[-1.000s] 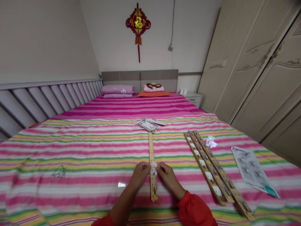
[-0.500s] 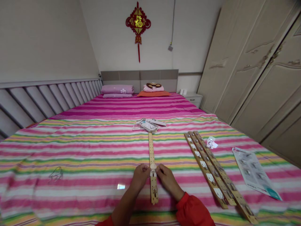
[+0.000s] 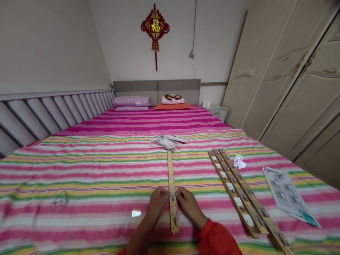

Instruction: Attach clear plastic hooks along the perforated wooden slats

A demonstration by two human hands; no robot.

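Note:
A narrow wooden strip [image 3: 170,173] with rows of small holes lies lengthwise on the striped bedspread. Across its middle sits a small metal hook [image 3: 172,197], partly covered by fingertips. My left hand [image 3: 158,200] pinches the hook's left side, fingers curled. From the right, my right hand [image 3: 188,201] does the same with thumb and forefinger closed. Another metal hook [image 3: 174,219] is on the strip's near end. Over the far end lies a pile of clear plastic packets [image 3: 167,141].
To the right lie several wooden strips [image 3: 239,191] bearing metal hooks and white cards. Beyond them are a small packet [image 3: 239,162] and a larger hook package [image 3: 289,194]. A thin wire tangle [image 3: 61,200] rests at left. Bed rails [image 3: 53,113] and a wardrobe [image 3: 287,81] flank the bed.
The pale round piece that stood up between my fingers is now barely visible, and the metal hook shows more plainly on the strip. Both hands stay in nearly the same place.

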